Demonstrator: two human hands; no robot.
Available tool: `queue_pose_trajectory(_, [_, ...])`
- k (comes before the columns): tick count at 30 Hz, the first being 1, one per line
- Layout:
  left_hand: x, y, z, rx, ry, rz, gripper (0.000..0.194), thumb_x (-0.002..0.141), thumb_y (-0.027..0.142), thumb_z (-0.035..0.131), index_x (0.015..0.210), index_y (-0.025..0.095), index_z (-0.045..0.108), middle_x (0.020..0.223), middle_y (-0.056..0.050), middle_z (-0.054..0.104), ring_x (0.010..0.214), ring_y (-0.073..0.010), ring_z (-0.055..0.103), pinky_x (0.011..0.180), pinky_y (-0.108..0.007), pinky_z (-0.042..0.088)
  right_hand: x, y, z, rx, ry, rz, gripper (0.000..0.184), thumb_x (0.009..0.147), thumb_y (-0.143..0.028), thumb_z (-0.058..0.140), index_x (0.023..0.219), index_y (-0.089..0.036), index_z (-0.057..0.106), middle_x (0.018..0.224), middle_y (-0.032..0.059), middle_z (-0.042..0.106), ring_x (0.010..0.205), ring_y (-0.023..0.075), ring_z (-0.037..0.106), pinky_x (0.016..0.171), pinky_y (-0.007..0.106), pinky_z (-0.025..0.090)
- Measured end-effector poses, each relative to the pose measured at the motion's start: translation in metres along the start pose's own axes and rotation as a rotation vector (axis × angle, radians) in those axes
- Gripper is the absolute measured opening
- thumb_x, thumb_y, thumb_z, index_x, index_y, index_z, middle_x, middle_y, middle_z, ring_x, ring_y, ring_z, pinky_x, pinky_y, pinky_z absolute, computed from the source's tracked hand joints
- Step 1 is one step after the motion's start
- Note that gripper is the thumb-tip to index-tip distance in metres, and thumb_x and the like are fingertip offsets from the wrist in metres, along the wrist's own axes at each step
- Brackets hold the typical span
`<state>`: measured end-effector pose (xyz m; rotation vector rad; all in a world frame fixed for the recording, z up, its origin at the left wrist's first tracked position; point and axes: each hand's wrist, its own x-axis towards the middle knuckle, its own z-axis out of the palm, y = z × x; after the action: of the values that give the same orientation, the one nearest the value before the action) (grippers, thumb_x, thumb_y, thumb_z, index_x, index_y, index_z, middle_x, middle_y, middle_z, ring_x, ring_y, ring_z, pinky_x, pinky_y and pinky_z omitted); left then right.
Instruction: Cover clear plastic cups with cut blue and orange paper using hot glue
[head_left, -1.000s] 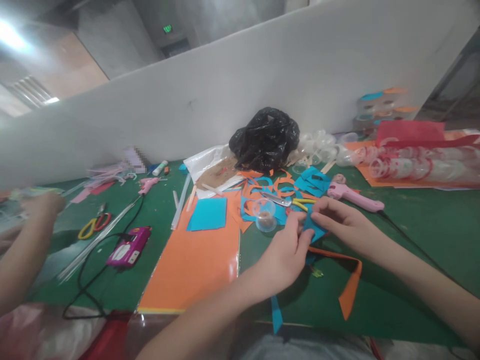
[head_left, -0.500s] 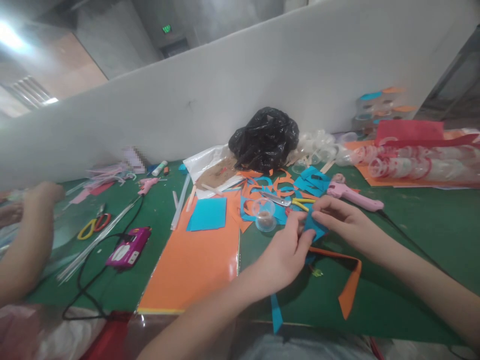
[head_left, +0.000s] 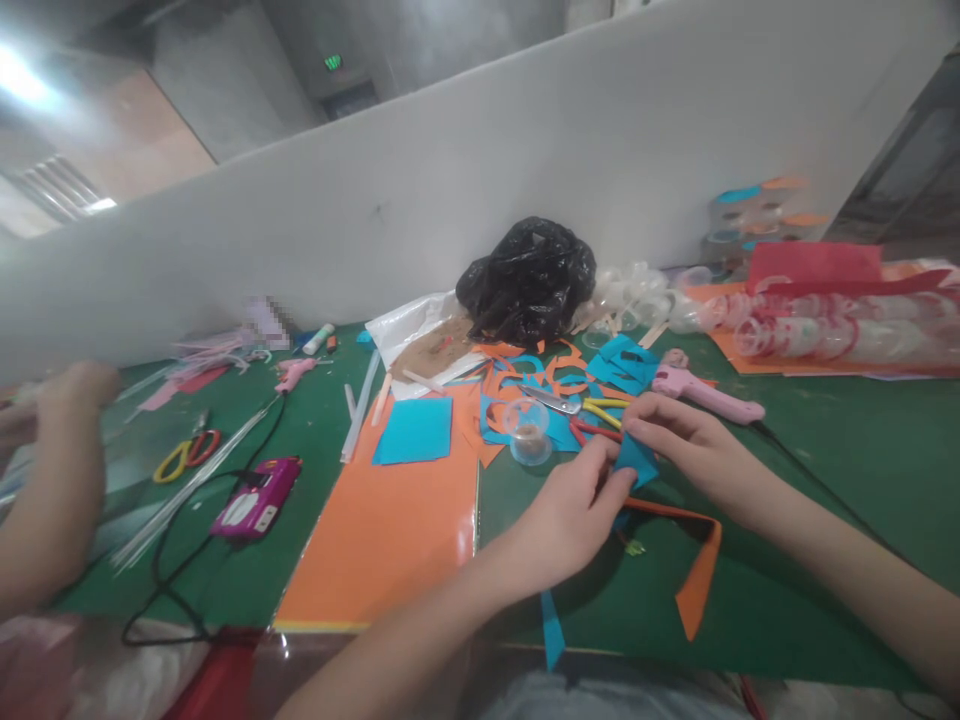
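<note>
My left hand (head_left: pixel 581 500) and my right hand (head_left: pixel 686 445) meet above the green table, both closed on a small piece of blue paper (head_left: pixel 636 460). My right thumb and fingers pinch its upper edge; the left thumb and fingers grip it lower down. Under my hands an orange paper strip (head_left: pixel 701 580) stretches out to the right with its end bent down. A blue strip end (head_left: pixel 553 630) shows below my left wrist. Just beyond my fingers lie scissors (head_left: pixel 559 400) with yellow and red handles, beside a clear plastic cup (head_left: pixel 529 440) holding something brown.
Orange sheets (head_left: pixel 375 550) carry blue squares (head_left: pixel 412 430) left of my hands. A pink glue gun (head_left: pixel 705 390) lies to the right, its cord trailing. Behind are paper scraps, a black plastic bag (head_left: pixel 529 280) and clear cups. Another person's arm (head_left: pixel 64 480) is at far left, near scissors (head_left: pixel 187 455).
My left hand has shifted slightly down, uncovering more of the red scissor handle. The blue paper has turned a little between my fingers. The other person's hand has moved slightly left.
</note>
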<state>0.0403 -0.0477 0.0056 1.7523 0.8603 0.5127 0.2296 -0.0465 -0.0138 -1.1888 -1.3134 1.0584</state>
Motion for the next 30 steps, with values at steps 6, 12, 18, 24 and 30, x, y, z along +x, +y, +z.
queue_pose_trajectory(6, [0.003, -0.005, -0.001, -0.039, -0.012, -0.045, 0.028, 0.103, 0.044, 0.044, 0.086, 0.022, 0.040, 0.073, 0.006, 0.037, 0.067, -0.0110, 0.037, 0.062, -0.027, 0.029, -0.001, 0.004, 0.000, -0.031, 0.018, -0.026, 0.043, 0.080, -0.067, 0.073, 0.078, -0.024, 0.066, 0.072, -0.0012, 0.057, 0.060, 0.0123, 0.048, 0.051, 0.024, 0.044])
queue_pose_trajectory(12, [0.005, -0.003, -0.003, -0.036, 0.012, -0.024, 0.027, 0.103, 0.043, 0.042, 0.086, 0.022, 0.039, 0.070, 0.007, 0.036, 0.064, -0.0106, 0.033, 0.060, -0.027, 0.027, -0.001, 0.002, 0.000, -0.033, 0.059, 0.050, 0.046, 0.080, -0.070, 0.070, 0.079, -0.024, 0.066, 0.067, -0.0018, 0.057, 0.060, 0.0138, 0.054, 0.050, 0.025, 0.049])
queue_pose_trajectory(18, [0.004, -0.004, -0.002, 0.006, 0.014, -0.021, 0.026, 0.104, 0.042, 0.040, 0.086, 0.022, 0.039, 0.069, 0.006, 0.040, 0.064, -0.0110, 0.036, 0.061, -0.028, 0.028, 0.001, 0.002, -0.004, -0.093, -0.011, 0.077, 0.051, 0.077, -0.074, 0.069, 0.082, -0.024, 0.068, 0.072, 0.0003, 0.061, 0.063, 0.0154, 0.056, 0.053, 0.027, 0.052])
queue_pose_trajectory(24, [0.003, -0.010, 0.000, -0.046, 0.071, 0.021, 0.027, 0.105, 0.043, 0.037, 0.087, 0.023, 0.038, 0.071, 0.006, 0.036, 0.064, -0.0113, 0.032, 0.059, -0.028, 0.027, -0.001, 0.002, -0.007, -0.292, -0.292, 0.096, 0.052, 0.079, -0.073, 0.067, 0.079, -0.021, 0.070, 0.076, 0.0030, 0.068, 0.072, 0.0200, 0.060, 0.065, 0.032, 0.052])
queue_pose_trajectory(30, [0.008, -0.020, 0.002, -0.130, 0.108, 0.014, 0.018, 0.104, 0.043, 0.041, 0.105, 0.025, 0.041, 0.069, 0.007, 0.035, 0.063, -0.0122, 0.033, 0.057, -0.027, 0.027, -0.002, 0.003, -0.006, -0.247, -0.371, 0.173, 0.056, 0.077, -0.075, 0.067, 0.078, -0.019, 0.073, 0.073, 0.0032, 0.069, 0.067, 0.0169, 0.057, 0.063, 0.030, 0.047])
